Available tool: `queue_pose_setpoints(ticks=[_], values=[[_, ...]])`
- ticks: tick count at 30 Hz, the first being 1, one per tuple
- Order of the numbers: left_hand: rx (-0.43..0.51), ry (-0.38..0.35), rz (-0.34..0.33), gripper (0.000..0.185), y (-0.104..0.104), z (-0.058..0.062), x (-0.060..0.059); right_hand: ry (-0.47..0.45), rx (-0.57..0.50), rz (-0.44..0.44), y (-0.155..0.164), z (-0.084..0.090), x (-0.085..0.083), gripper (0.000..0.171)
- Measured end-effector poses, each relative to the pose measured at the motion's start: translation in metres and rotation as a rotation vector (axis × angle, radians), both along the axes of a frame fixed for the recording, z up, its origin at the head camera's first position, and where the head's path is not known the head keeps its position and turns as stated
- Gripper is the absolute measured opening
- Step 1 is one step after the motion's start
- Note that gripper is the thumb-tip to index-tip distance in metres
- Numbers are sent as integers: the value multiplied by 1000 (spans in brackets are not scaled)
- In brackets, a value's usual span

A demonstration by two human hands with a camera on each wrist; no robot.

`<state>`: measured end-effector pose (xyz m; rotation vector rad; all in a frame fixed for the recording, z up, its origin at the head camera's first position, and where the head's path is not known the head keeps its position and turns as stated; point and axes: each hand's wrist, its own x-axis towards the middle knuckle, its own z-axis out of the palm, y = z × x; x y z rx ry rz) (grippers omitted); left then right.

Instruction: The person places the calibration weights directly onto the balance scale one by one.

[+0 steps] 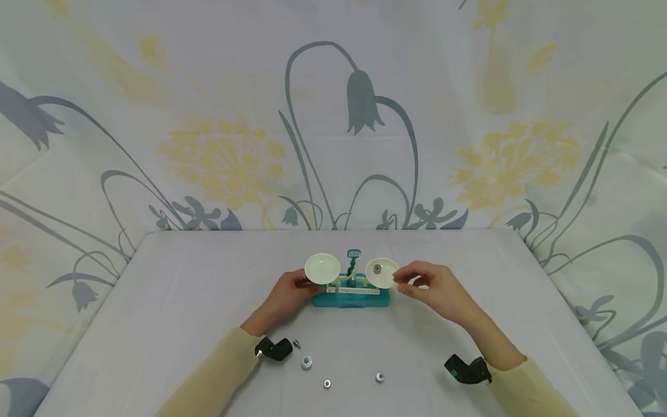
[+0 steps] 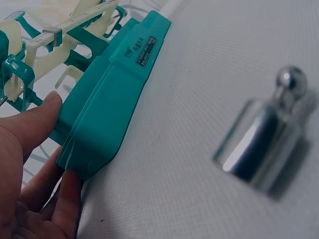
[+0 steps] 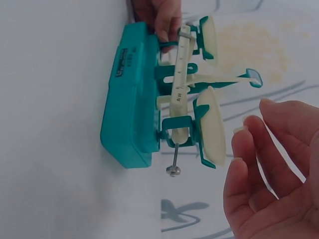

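- A small teal balance scale (image 1: 351, 295) stands on the bench (image 1: 156, 324), near the middle and straight ahead of the person; its beam runs left to right, a cream pan on each end.
- The left hand (image 1: 286, 295) is on the left end of the scale. In the left wrist view its thumb (image 2: 37, 122) presses the end of the teal base (image 2: 112, 94) and a finger lies under the corner — a bracing grip, fingers curled round that end.
- The left pan (image 1: 322, 268) sits just above that hand and looks empty.
- The right hand (image 1: 432, 288) is just beside the right pan (image 1: 382, 273), fingertips by its rim; I cannot tell whether they touch it. The right wrist view shows the fingers (image 3: 256, 164) loosely bent with a gap to the pan (image 3: 212, 124), holding nothing.
- A small metal weight (image 1: 377, 268) rests in the right pan.
- The relation that matters: the right pan lies to the left of the right hand's fingertips, along the beam's long axis, so that hand is much the nearer to it — the left one is taken up with the base.
- Four loose weights (image 1: 307, 363) lie on the bench nearer the person, between the two forearms, well apart from the scale.
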<state>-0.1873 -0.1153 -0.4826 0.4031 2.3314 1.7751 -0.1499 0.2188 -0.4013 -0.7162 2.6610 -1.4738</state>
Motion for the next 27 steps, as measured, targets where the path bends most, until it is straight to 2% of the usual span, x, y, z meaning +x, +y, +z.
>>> queue_pose_setpoints(ticks=[11, 19, 27], values=[[0, -7, 13, 32, -1, -1, -1, -3, -11, 30, 2, -9, 14, 17], [0, 9, 14, 31, -1, -1, -1, -44, -34, 101, -1, -15, 25, 14], [8, 7, 13, 31, 0, -1, 0, -17, -82, 183, -5, -26, 36, 13]])
